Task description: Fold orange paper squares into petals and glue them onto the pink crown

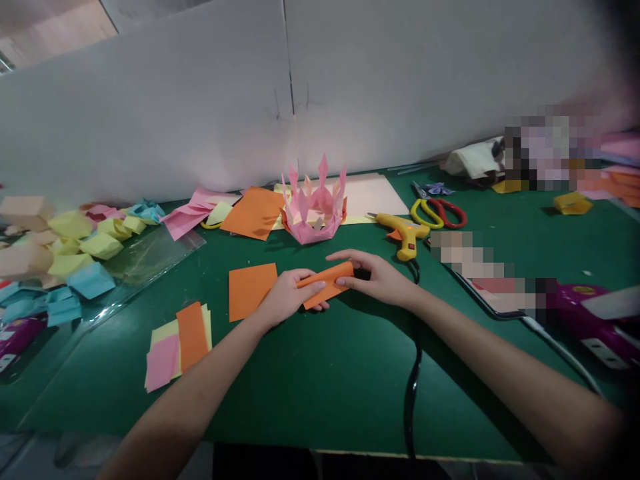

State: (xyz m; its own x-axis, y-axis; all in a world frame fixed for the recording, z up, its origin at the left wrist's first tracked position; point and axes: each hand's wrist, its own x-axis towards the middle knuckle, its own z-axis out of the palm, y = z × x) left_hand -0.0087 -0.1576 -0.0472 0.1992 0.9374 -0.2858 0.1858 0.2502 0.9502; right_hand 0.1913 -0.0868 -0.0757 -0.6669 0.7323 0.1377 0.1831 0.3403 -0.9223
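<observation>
Between my two hands is a sheet of orange paper (327, 285), bent over into a fold or roll above the green table. My left hand (290, 297) grips its left end, thumb on top and fingers partly behind it. My right hand (373, 275) pinches the right end with the thumb in front, while the index finger stretches out over the top edge. A flat orange square of paper (250, 290) lies just left of my left hand. Beyond my hands stands a pink folded-paper crown (315, 210) with pointed tips.
A yellow glue gun (405, 233) with a black cord and scissors (440, 212) lie to the right, near a phone (480, 287). Orange, pink and yellow paper strips (193, 337) sit at the left. Folded paper pieces (100, 247) pile up far left. A white wall (200, 113) rises behind.
</observation>
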